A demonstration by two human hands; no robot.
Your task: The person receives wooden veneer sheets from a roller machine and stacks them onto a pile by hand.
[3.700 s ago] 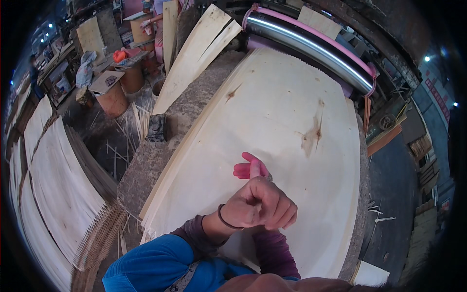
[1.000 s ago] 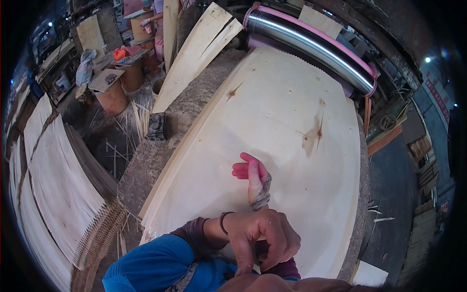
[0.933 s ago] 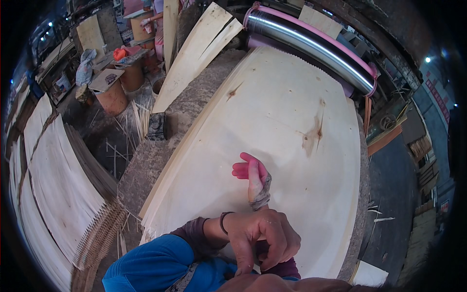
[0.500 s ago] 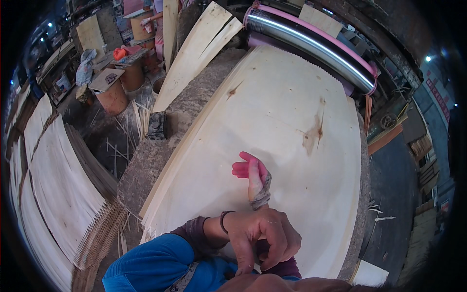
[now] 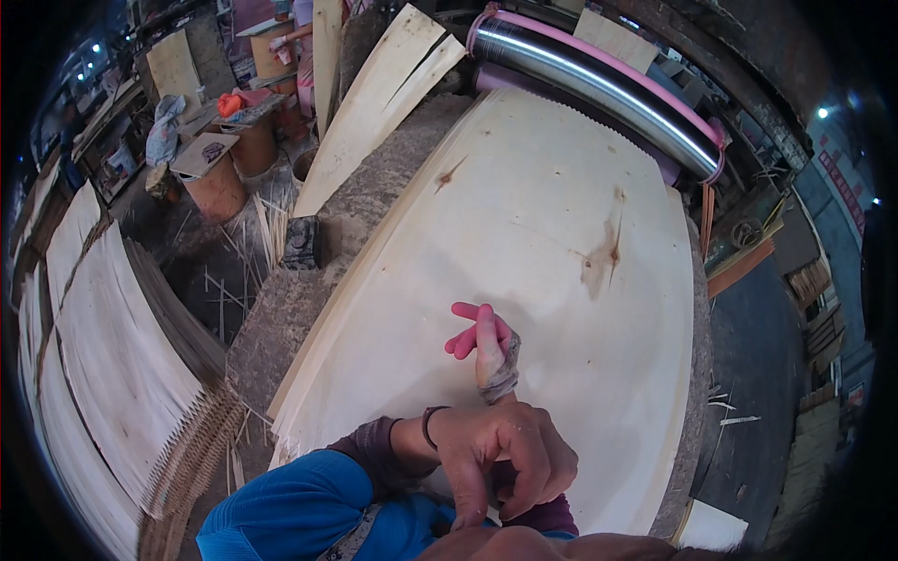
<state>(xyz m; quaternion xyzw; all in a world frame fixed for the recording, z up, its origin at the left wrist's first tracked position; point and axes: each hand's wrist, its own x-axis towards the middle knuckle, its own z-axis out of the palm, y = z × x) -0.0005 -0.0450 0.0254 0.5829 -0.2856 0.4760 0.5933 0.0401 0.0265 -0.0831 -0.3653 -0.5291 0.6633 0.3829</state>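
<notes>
Across the lower middle, my left hand [image 5: 505, 453], with a dark band on its wrist, is curled over my right forearm at the purple sleeve; what its fingers grip is hidden. Just beyond it, my right hand [image 5: 485, 341] is raised, in a grey covering with pink fingertips, its fingers apart and holding nothing. Both are over a stack of pale veneer sheets [image 5: 580, 393] with knots and toothed far edges, lying on a rough, stained worktop [image 5: 271, 337].
A steel roller [image 5: 599, 93] with pink trim spans the far end. A split veneer piece [image 5: 365, 112] lies back left. Bent sheets [image 5: 103, 337] stand at left. Beyond are drums [image 5: 213, 192], scattered offcuts [image 5: 271, 234] and another person's hand [image 5: 281, 47]. Boards [image 5: 739, 271] are at right.
Since 3.7 seconds ago my left hand has moved down toward my body, uncovering my right wrist. In the last half second my right hand's fingers have shifted lower and spread apart.
</notes>
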